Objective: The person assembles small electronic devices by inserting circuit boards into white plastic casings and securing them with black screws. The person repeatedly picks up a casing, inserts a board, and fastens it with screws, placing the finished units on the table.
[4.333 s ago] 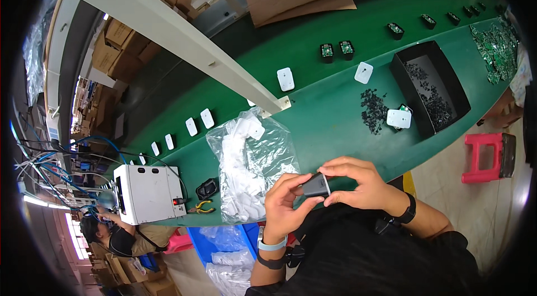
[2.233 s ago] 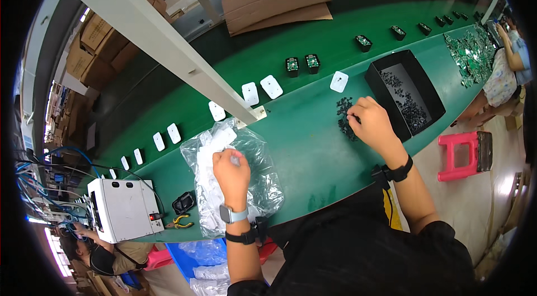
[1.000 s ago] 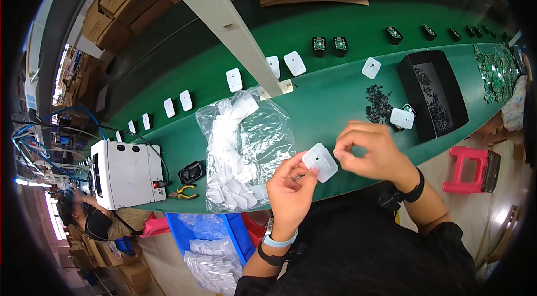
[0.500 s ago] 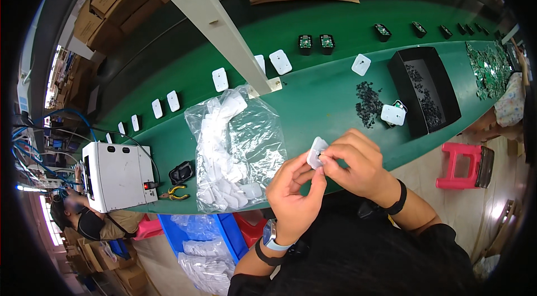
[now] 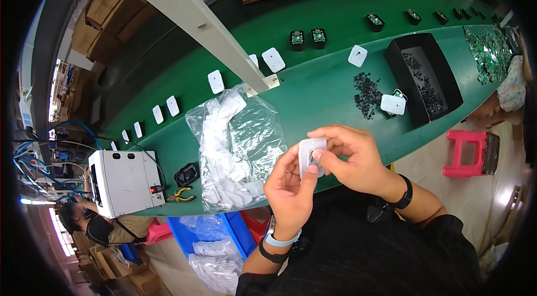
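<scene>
A white, rounded-rectangular plastic plate [image 5: 305,153] lies between left hand [image 5: 288,195] and right hand [image 5: 356,159], both sets of fingers closed on it, long axis near-to-far.

The left hand [image 5: 291,192] and right hand [image 5: 358,162] hide partly the white cover [image 5: 305,156] near the worktop's [image 5: 330,106] front edge; the post [image 5: 201,23] covers some of one white plate [image 5: 254,60]; the black bits [image 5: 366,95] are too small to distinguish.
</scene>
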Tool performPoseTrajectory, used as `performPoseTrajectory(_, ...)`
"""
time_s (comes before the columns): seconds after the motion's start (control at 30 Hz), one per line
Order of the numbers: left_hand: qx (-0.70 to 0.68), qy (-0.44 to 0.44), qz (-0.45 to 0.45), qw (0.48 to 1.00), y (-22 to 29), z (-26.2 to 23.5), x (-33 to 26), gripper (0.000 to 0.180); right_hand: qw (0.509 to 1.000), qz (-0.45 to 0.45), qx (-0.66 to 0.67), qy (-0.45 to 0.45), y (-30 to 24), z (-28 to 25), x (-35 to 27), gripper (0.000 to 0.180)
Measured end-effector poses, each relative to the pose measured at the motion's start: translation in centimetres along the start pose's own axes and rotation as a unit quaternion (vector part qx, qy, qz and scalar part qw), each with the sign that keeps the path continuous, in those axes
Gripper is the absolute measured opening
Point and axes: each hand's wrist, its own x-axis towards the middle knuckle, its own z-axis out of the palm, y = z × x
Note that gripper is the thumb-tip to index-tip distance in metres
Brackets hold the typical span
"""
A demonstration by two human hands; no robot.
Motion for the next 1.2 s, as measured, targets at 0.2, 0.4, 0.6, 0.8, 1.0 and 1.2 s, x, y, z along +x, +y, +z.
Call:
performPoseTrajectory(0.2, 0.019, 0.02, 0.009, 1.0, 0.2, 0.4, -0.2, 0.041, 0.999, -0.003, 0.028, 0.03, -0.2, 0.3, -0.5, 0.026)
performPoseTrajectory(0.4, 0.039, 0.031, 0.017, 0.999, 0.1, 0.7, -0.3, 0.037, 0.992, 0.037, 0.117, 0.041, -0.3, 0.7, -0.7, 0.026)
performPoseTrajectory(0.6, 0.07, 0.062, 0.021, 0.995, -0.1, 1.4, 0.1, 0.031, 0.977, 0.06, 0.195, 0.056, 0.0, 0.6, -0.5, 0.024)
performPoseTrajectory(0.8, 0.084, 0.06, 0.028, 0.994, -0.5, 1.0, 0.1, 0.031, 0.982, 0.054, 0.176, 0.044, -0.1, 0.4, -0.4, 0.023)
performPoseTrajectory(1.0, 0.003, 0.065, -0.002, 0.998, -0.8, 0.8, -0.1, 0.029, 0.986, 0.035, 0.148, 0.073, 0.7, 1.1, -0.7, 0.02)
performPoseTrajectory(1.2, -0.022, 0.055, -0.034, 0.998, -1.3, 0.8, 0.3, 0.03, 0.981, 0.041, 0.174, 0.071, 1.5, 0.8, -0.6, 0.019)
